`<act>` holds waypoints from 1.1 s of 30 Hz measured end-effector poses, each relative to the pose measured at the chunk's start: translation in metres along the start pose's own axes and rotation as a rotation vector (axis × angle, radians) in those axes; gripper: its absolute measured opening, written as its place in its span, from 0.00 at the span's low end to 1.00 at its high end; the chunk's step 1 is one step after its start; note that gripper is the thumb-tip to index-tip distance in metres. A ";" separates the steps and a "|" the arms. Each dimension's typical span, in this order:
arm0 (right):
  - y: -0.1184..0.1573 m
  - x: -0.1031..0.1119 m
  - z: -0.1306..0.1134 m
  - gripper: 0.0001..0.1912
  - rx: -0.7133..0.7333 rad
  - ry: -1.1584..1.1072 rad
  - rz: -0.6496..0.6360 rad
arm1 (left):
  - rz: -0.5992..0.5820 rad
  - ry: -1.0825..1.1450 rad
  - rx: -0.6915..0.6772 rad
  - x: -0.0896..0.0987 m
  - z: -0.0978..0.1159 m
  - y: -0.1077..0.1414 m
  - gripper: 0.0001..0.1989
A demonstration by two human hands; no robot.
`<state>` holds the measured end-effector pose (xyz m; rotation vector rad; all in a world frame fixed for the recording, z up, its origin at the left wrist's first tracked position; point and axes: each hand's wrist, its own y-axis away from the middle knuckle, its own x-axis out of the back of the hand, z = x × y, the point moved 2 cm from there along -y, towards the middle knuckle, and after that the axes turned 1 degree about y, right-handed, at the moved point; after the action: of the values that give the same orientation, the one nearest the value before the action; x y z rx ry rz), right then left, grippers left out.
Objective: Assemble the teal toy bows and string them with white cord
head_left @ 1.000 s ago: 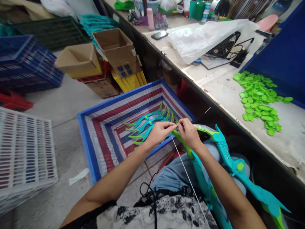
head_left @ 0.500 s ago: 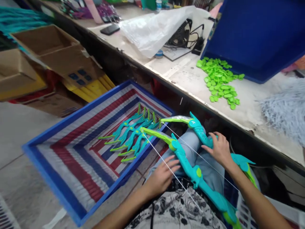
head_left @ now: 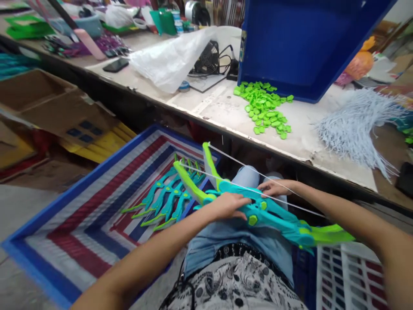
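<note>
Two toy bows with turquoise bodies, lime-green tips and white strings lie close together across my lap. My left hand (head_left: 226,206) is closed over the body of the nearer toy bow (head_left: 274,218), left of its green centre piece, thumb on the near side. At the far edge, my right hand (head_left: 275,187) grips the middle of the farther toy bow (head_left: 237,189); its fingertips are partly hidden. Both strings run slack or taut over the hands toward the right, which I cannot tell exactly. More turquoise toy bows (head_left: 167,191) lie in a row in the crate to the left.
The blue-rimmed crate (head_left: 80,172) has a striped lining. On the worktable (head_left: 213,105) lie lime-green plastic pieces (head_left: 263,107) before a tilted blue bin (head_left: 284,47), a fan (head_left: 208,58), white sheeting (head_left: 167,56) and pale strings (head_left: 358,125). A white basket (head_left: 346,275) stands at lower right.
The two bows have come together and turned more crosswise over my lap. My left hand has moved onto the nearer bow. The view has shifted to the right.
</note>
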<state>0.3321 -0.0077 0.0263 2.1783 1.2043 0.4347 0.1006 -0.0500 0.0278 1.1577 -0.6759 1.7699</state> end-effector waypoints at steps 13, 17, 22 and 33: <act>0.022 0.050 0.007 0.18 0.084 0.387 0.635 | -0.090 -0.366 0.282 -0.003 0.010 -0.033 0.34; 0.045 0.042 -0.004 0.19 0.201 0.549 0.667 | -0.163 -0.245 0.348 0.015 0.008 -0.046 0.18; 0.033 0.042 -0.020 0.17 0.209 0.730 0.633 | -0.113 -0.152 0.458 0.012 0.000 -0.047 0.15; -0.071 0.029 -0.195 0.11 0.586 0.796 0.865 | 0.085 0.492 0.940 0.020 -0.107 0.257 0.17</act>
<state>0.1953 0.1136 0.1290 3.1381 0.6833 1.5853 -0.1774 -0.0735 0.0084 1.1774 0.4734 2.4072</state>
